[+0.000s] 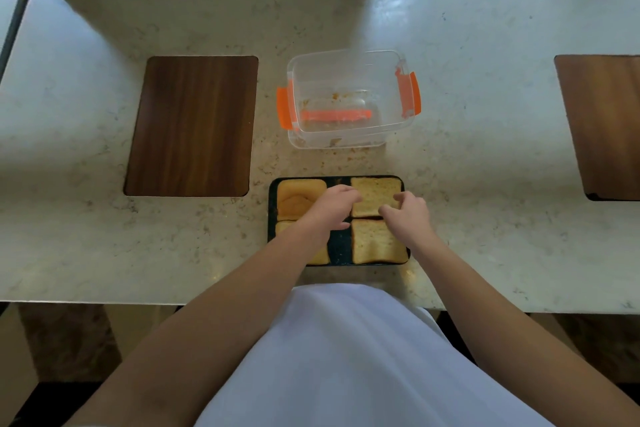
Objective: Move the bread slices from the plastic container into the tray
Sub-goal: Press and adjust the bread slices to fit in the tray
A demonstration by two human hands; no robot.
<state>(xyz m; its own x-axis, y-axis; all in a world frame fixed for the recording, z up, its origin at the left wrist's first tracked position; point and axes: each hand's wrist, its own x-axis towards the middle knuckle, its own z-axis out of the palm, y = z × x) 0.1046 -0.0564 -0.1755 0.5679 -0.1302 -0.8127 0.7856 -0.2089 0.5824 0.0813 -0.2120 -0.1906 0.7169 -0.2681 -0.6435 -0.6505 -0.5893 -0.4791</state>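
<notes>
A black tray point(340, 246) lies at the counter's near edge with several bread slices in it. A crusty slice point(300, 198) fills the far left, a toasted slice point(375, 196) the far right, another slice point(377, 242) the near right, and my left forearm partly hides the near-left slice point(320, 256). My left hand point(334, 206) and my right hand point(408, 213) both rest their fingertips on the edges of the far-right slice. The clear plastic container point(349, 97) with orange clips stands beyond the tray and holds only crumbs.
A dark wooden inlay point(192, 125) is set in the marble counter to the left, and another wooden board point(602, 125) lies at the right edge. Crumbs lie scattered between container and tray. A window frame runs along the back.
</notes>
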